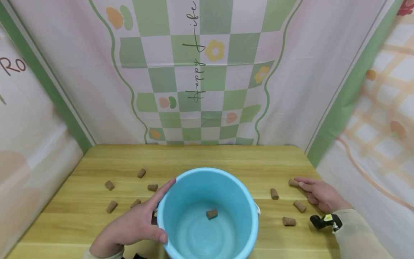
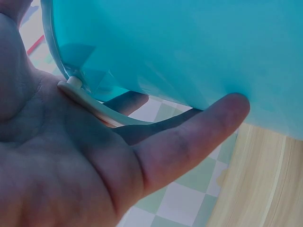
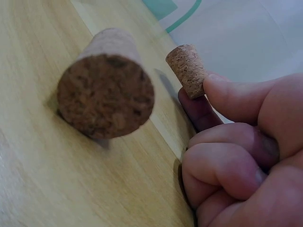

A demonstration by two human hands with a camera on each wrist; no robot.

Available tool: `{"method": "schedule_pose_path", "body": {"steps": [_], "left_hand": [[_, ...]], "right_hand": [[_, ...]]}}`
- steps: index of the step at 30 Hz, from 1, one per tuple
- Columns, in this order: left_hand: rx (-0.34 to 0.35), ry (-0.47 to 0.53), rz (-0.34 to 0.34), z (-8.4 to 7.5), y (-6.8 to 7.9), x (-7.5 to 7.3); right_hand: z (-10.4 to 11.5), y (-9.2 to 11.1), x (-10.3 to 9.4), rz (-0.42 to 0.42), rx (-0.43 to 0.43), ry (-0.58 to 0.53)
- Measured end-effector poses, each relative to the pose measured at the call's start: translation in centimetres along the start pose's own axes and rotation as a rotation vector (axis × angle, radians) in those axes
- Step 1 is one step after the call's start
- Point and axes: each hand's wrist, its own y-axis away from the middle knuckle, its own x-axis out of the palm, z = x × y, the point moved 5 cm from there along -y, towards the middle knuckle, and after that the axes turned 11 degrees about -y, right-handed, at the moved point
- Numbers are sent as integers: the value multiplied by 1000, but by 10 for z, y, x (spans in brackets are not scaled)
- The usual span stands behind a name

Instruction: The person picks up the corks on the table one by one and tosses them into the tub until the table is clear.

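A light blue bucket stands at the front middle of the wooden table, with one cork stopper lying on its bottom. My left hand rests against the bucket's left side, thumb and forefinger spread along the rim. In the left wrist view, the fingers lie fairly straight against the outer wall, near the white handle. On the right, my right hand pinches a cork stopper by one end between thumb and forefinger. Its other fingers are curled in.
Several corks lie right of the bucket, including one cork and another cork. Several more, such as a cork, lie on the left. Behind the table hangs a checked cloth, with more cloth along both sides.
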Motion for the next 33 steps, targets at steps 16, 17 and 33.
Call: {"method": "schedule_pose_path", "body": {"steps": [16, 17, 33], "left_hand": [[-15, 24, -6, 1, 2, -2], [-19, 26, -6, 1, 2, -2], [-23, 19, 1, -1, 0, -1]], "right_hand": [[-2, -4, -1, 2, 7, -33], [-1, -4, -1, 5, 6, -38], [4, 1, -7, 343, 105, -431]]}}
